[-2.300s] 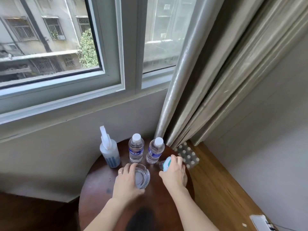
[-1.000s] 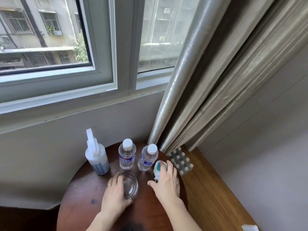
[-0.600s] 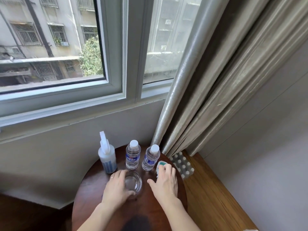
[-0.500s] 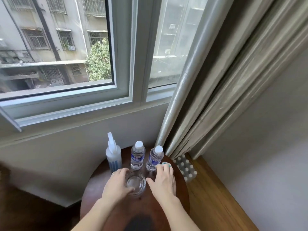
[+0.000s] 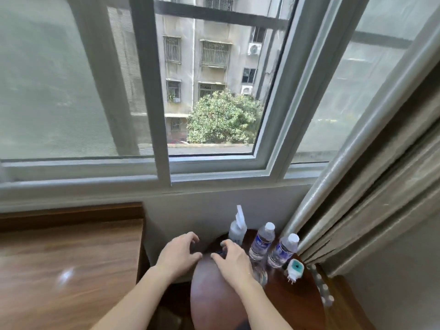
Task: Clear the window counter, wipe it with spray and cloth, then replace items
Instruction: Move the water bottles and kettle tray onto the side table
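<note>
My left hand hovers over the gap between the wooden window counter and the round dark table, fingers loosely curled and holding nothing. Just right of it, my right hand is over the table's near-left part, also holding nothing. A white spray bottle stands at the table's back, right behind my right hand. Two water bottles stand to its right. A glass dish is partly hidden by my right wrist. A white and teal plug-in device lies beyond it.
The window frame runs above the counter and table. Grey curtains hang at the right, close to the bottles. A pack of white-capped bottles sits on the floor by the table's right edge.
My left hand has let go of the glass dish and my right hand has left the teal device. Both hands moved left, and my view swung left, bringing the counter into view.
</note>
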Tool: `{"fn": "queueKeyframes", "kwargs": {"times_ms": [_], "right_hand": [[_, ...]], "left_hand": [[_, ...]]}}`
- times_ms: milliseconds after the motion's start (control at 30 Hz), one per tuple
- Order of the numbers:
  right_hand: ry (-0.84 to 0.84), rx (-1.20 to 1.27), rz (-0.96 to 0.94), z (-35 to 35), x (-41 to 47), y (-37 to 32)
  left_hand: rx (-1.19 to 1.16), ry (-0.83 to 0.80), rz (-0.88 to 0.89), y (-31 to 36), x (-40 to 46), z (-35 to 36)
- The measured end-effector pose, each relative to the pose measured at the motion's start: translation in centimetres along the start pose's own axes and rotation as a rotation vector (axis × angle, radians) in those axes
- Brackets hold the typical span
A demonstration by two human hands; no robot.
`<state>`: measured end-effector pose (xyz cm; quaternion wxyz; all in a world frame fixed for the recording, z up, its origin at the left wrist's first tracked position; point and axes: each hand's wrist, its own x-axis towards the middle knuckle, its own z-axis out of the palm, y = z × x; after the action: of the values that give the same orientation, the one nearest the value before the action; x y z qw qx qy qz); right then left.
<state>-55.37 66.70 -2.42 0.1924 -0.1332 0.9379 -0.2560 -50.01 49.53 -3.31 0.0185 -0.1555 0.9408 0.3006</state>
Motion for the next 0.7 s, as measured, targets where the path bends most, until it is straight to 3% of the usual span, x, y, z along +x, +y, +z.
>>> {"fn": "queueKeyframes", "kwargs": {"times_ms": [700], "right_hand": [[-0.165,-0.040,-0.226,20.7,-12.5,-32.3]], "left_hand": [[-0.077,0.119,-0.248,-26.6,-21.5,-22.5]]}}
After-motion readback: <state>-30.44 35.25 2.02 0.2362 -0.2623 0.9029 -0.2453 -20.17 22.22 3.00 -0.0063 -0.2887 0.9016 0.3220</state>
